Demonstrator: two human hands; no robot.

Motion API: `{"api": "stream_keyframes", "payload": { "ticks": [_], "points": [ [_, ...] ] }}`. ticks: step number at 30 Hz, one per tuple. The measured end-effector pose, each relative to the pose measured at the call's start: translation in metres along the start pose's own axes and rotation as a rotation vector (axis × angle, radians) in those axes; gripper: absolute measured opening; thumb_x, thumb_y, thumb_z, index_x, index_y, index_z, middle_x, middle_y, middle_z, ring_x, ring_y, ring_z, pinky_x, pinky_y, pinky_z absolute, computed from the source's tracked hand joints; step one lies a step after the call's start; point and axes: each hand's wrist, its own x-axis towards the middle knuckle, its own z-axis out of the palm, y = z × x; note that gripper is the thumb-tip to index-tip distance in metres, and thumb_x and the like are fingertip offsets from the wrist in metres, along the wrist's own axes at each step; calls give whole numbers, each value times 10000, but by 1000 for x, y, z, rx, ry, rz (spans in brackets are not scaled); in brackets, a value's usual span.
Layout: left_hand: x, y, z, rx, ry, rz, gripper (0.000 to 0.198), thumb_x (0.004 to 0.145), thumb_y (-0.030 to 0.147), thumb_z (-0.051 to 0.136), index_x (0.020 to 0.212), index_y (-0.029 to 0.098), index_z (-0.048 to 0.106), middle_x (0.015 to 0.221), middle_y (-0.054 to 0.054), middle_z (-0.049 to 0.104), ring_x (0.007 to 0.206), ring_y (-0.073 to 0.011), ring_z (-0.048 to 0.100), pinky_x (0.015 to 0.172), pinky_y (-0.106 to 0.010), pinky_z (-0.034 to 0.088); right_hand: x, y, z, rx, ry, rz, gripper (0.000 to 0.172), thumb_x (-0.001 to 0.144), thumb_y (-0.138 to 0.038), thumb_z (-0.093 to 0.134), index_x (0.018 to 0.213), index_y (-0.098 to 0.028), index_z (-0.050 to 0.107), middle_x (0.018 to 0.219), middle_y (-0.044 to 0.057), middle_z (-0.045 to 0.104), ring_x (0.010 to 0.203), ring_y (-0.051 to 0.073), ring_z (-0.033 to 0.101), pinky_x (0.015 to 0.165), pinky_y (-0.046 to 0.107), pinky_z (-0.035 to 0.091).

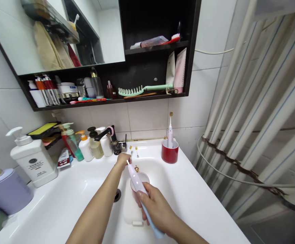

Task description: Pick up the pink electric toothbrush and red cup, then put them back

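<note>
My right hand (154, 203) grips an electric toothbrush handle (136, 181), pink fading to pale blue, its bare metal-like tip pointing up and forward without a brush head. At the back rim of the sink, my left hand (123, 160) is closed around a small toothbrush head (130, 149); its fingers are partly hidden. Just right of that hand, a second brush head (137, 152) lies on the rim. Behind the handle, a cup (144, 175) with a red rim sits in the basin by a white oblong case (130, 211), both partly covered by my right hand.
A red cup (170, 155) holding another electric toothbrush (170, 134) stands on the right rim. A black faucet (115, 142) and several pump bottles (85, 149) line the back left. Above hangs a dark cabinet (147, 76); pipes (254, 101) run along the right.
</note>
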Motion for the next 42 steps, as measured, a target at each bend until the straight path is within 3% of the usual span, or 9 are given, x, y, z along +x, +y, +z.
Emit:
{"api": "stream_keyframes", "payload": {
  "ticks": [5, 8, 11, 17, 28, 36, 42],
  "points": [
    [-52, 5, -28, -255, -91, -102, 71, 667, 130, 453, 598, 120, 449, 506, -4, 493, 472, -72, 510, 518, -190, 426, 0, 5, 4, -57, -21, 33, 170, 715, -318, 319, 759, -169, 388, 596, -32, 424, 348, 36, 409, 305, 156, 310],
    [-75, 3, -38, -514, -142, -174, 68, 673, 126, 459, 609, 119, 437, 490, 3, 490, 443, -63, 502, 465, -161, 417, -1, 11, 10, -71, -40, 44, 187, 711, -349, 325, 725, -170, 376, 581, -35, 426, 350, 42, 416, 312, 165, 317],
    [-87, 0, -40, -639, -146, -156, 77, 673, 125, 468, 603, 116, 436, 468, 5, 484, 422, -63, 493, 443, -159, 415, -2, 14, 16, -76, -60, 68, 209, 703, -375, 329, 721, -172, 375, 569, -39, 423, 352, 49, 420, 315, 176, 322],
    [-91, -3, -39, -679, -135, -95, 101, 666, 131, 484, 577, 112, 442, 434, 13, 466, 397, -59, 476, 446, -168, 421, -2, 16, 20, -73, -61, 45, 212, 699, -375, 334, 736, -171, 373, 591, -34, 434, 347, 43, 412, 306, 174, 313],
    [-92, -8, -29, -613, -93, -127, 112, 662, 181, 498, 600, 126, 422, 477, -6, 520, 454, -89, 530, 492, -191, 431, -2, 13, 18, 50, -22, 120, 233, 690, -407, 367, 715, -176, 375, 550, -47, 428, 355, 43, 410, 342, 181, 321],
    [-94, -8, -30, -558, -185, -109, 188, 666, 282, 487, 573, 121, 457, 560, -27, 557, 528, -109, 554, 505, -203, 419, -2, 13, 22, 128, -12, 62, 222, 691, -389, 389, 699, -168, 378, 546, -51, 418, 368, 33, 396, 367, 179, 324],
    [-97, -6, -27, -615, -214, -115, 213, 690, 290, 451, 558, 123, 442, 484, -6, 511, 461, -95, 519, 513, -227, 416, -3, 12, 21, 139, -35, 60, 217, 697, -378, 377, 724, -163, 386, 558, -45, 421, 374, 37, 396, 358, 178, 321]
  ]
}}
